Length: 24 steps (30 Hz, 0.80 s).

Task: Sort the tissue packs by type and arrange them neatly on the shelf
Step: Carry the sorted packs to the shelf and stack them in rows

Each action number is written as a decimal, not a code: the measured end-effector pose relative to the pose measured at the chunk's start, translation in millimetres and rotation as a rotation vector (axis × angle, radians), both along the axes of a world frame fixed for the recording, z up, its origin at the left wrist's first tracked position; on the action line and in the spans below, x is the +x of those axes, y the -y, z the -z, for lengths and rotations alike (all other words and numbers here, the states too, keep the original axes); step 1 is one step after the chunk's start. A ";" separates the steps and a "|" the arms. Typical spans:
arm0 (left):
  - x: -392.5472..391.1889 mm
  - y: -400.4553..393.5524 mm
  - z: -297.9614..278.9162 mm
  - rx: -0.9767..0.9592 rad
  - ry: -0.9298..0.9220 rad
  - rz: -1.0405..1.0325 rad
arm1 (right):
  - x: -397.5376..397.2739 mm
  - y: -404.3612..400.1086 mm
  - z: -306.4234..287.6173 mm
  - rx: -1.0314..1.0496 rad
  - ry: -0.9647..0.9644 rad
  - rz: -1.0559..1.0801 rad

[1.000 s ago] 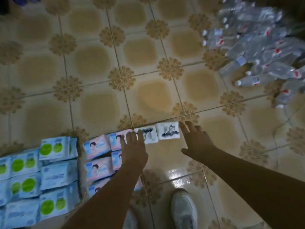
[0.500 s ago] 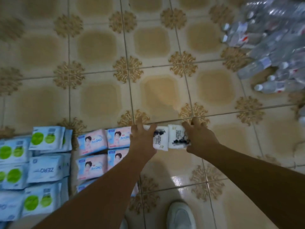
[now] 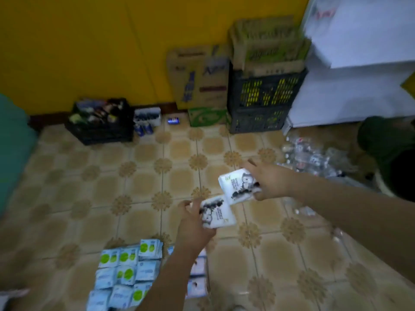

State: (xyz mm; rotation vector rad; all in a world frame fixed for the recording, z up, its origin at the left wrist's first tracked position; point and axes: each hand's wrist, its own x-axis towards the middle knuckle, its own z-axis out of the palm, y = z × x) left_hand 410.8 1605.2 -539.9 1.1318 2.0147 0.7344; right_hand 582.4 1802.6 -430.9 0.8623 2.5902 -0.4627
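My left hand (image 3: 194,223) grips a white tissue pack with black ink art (image 3: 219,213), lifted above the tiled floor. My right hand (image 3: 270,181) grips a second white pack of the same print (image 3: 239,185), held slightly higher and to the right, its corner touching the first. On the floor near my body lies a block of blue packs with green circles (image 3: 128,272). A row of pink and blue packs (image 3: 198,274) lies to its right, mostly hidden by my left forearm.
A black crate of goods (image 3: 101,122) stands at the yellow wall. Cardboard boxes (image 3: 198,79) and a taller black crate (image 3: 262,99) stand to the right, by a white cabinet (image 3: 359,63). Plastic bottles (image 3: 312,160) lie heaped at the right.
Both hands closed on the two white packs lying on the floor and lifted them. My head has tilted up, so the wall, crates and boxes are in sight.
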 end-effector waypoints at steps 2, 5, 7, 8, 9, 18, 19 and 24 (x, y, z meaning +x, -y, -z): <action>-14.9 9.0 -78.0 0.125 0.047 -0.050 | -11.5 8.7 -87.0 0.091 -0.101 -0.055; -32.0 40.5 -187.6 0.336 0.072 -0.200 | -26.6 33.7 -194.6 0.111 -0.299 -0.044; -40.0 72.1 -247.7 0.483 0.041 -0.296 | -39.8 56.7 -247.8 0.072 -0.405 -0.034; -42.6 90.1 -273.5 0.568 0.074 -0.326 | -48.0 71.3 -269.3 0.038 -0.457 -0.038; -47.7 109.9 -291.9 0.623 0.103 -0.364 | -57.6 88.7 -288.4 0.002 -0.511 -0.047; -114.9 357.6 -400.5 0.854 0.131 -0.627 | -204.3 319.5 -391.9 -0.309 -0.839 -0.275; -122.5 390.3 -406.5 0.853 0.156 -0.676 | -223.4 349.8 -397.3 -0.329 -0.849 -0.318; -161.9 539.9 -430.5 0.927 0.170 -0.939 | -308.1 504.5 -420.4 -0.412 -0.937 -0.451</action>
